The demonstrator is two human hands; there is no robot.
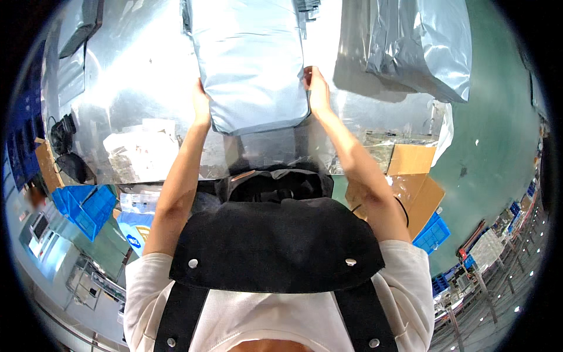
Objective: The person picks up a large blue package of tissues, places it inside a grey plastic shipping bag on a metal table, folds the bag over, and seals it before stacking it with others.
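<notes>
A large, pale grey-blue plastic mailing bag [252,70], filled out and boxy, lies lengthwise before me on a shiny metal table [126,76]. My left hand [201,101] presses along its left side near the close end. On the opposite side my right hand [317,89] grips the bag's right edge, thumb and fingers curled at it. The fingertips of the left hand are partly hidden against the bag. Both arms reach forward, with the bag held between the hands.
More grey bags [419,47] stand at the table's right, and others [76,35] at its far left. White papers [143,146] and a black cable bundle [63,134] lie on the left. A cardboard box [419,190] and blue crates [85,210] sit beyond the near edge.
</notes>
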